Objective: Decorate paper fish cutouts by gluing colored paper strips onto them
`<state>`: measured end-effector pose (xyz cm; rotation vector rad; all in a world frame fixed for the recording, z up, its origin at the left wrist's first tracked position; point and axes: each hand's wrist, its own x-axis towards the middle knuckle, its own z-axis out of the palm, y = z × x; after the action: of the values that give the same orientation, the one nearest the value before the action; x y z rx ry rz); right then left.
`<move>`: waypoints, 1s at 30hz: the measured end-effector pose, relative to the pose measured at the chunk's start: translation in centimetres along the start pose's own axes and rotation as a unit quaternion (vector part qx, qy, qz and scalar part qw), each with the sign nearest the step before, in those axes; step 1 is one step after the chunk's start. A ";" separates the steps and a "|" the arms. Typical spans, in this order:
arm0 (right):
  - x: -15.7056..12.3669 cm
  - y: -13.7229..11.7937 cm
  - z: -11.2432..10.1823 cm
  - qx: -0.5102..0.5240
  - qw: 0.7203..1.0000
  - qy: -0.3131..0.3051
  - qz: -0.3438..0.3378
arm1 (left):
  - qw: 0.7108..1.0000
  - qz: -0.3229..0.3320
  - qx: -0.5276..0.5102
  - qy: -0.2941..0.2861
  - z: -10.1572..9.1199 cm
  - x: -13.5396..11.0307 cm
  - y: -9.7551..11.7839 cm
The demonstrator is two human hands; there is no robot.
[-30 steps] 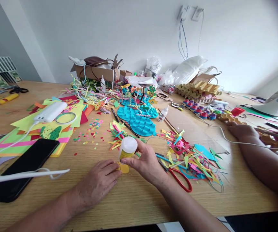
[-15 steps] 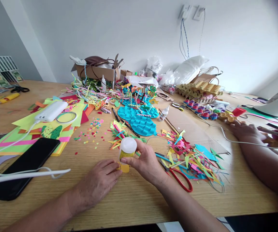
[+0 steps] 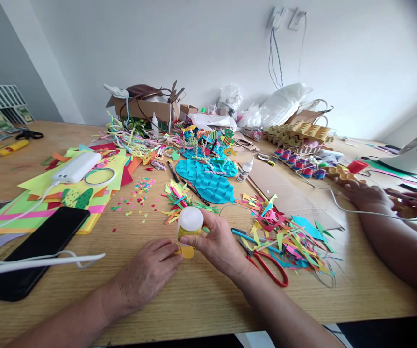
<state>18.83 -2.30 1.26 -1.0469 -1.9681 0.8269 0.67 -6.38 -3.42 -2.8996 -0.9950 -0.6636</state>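
The bottle (image 3: 190, 226) was held just below the middle of the frame, white end up, over a bit of yellow paper (image 3: 187, 252). The paper's left edge was touched by the left hand (image 3: 146, 270), its fingers close together; whether it was pinched or just pressed could not be told. The bottle was clamped between the right hand's (image 3: 220, 245) thumb and fingers. It had been moved only a tiny bit left, so the same paper seemed to be worked on. Red-handled scissors (image 3: 256, 253) were seen to the right, by paper scraps (image 3: 291, 245). Farther up, a blue paper shape (image 3: 213, 188) was seen.
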 end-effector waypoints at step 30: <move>-0.4 0.2 -0.6 0.001 1.000 0.003 0.017 | 0.999 0.000 0.014 0.031 0.3 0.1 0.2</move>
<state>19.60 -2.48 1.33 -1.0835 -1.9493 0.8436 0.98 -6.42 -3.66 -2.8373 -0.9882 -0.7278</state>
